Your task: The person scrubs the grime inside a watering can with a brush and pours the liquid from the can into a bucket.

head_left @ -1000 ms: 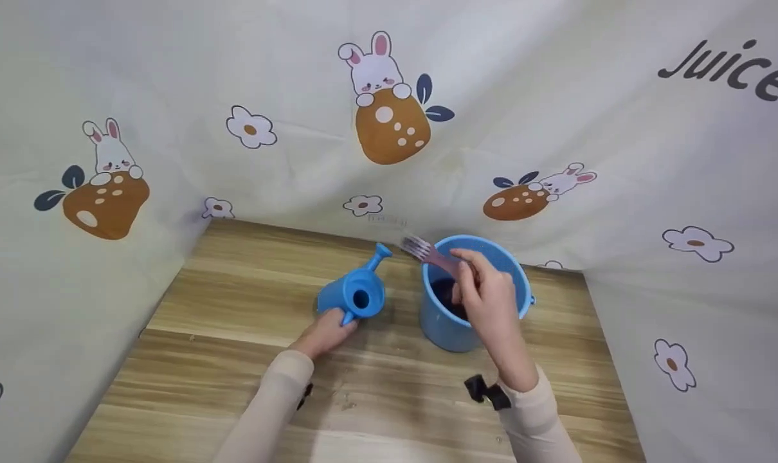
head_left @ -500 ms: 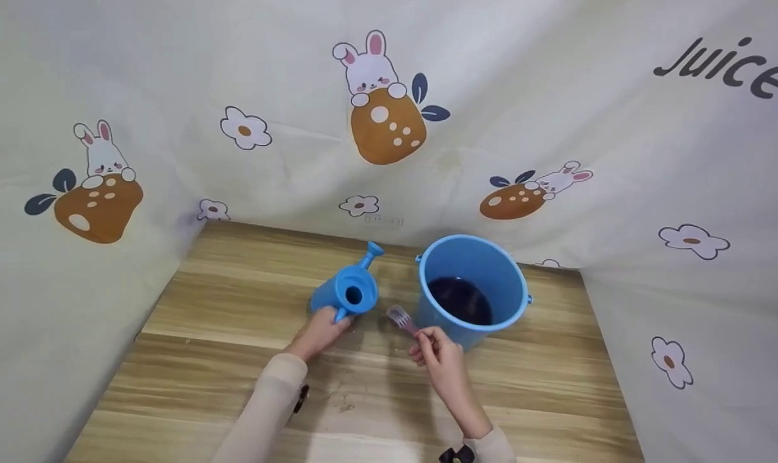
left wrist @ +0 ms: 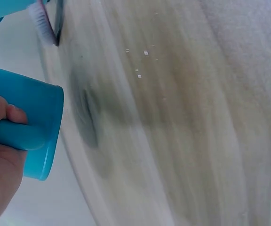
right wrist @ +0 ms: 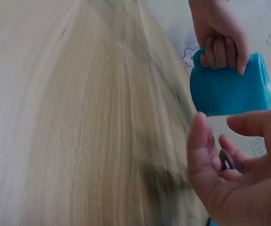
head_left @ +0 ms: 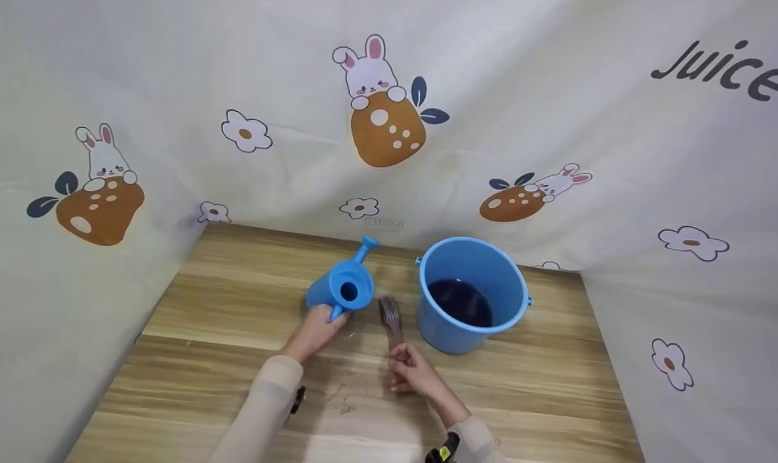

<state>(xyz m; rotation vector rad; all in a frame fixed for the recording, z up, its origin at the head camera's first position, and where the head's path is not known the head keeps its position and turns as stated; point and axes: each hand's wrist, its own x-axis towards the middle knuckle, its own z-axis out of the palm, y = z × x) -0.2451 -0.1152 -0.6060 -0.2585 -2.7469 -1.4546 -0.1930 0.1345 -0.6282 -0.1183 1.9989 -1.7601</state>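
Observation:
My left hand [head_left: 316,330] grips the handle of a small blue watering can [head_left: 337,286], its round opening turned up toward the head camera and its spout pointing to the back wall. In the left wrist view the can [left wrist: 43,108] hangs over the wood, with a shadow beneath. To its right, my right hand [head_left: 418,372] holds a dark purplish fork [head_left: 390,313] by the handle, tines pointing away. The right wrist view shows the handle's end [right wrist: 227,161] among curled fingers. A blue bucket [head_left: 450,334] with dark liquid [head_left: 460,301] inside stands right of the fork.
Small wet spots [head_left: 345,406] dot the wooden surface [head_left: 189,373] in front of the hands. A cloth with printed rabbits [head_left: 286,173] rises behind and along both sides, close behind the bucket.
My right hand has come from above the bucket down to its near left side, carrying the fork, whose tines now point straight away. The left hand and watering can have shifted slightly left.

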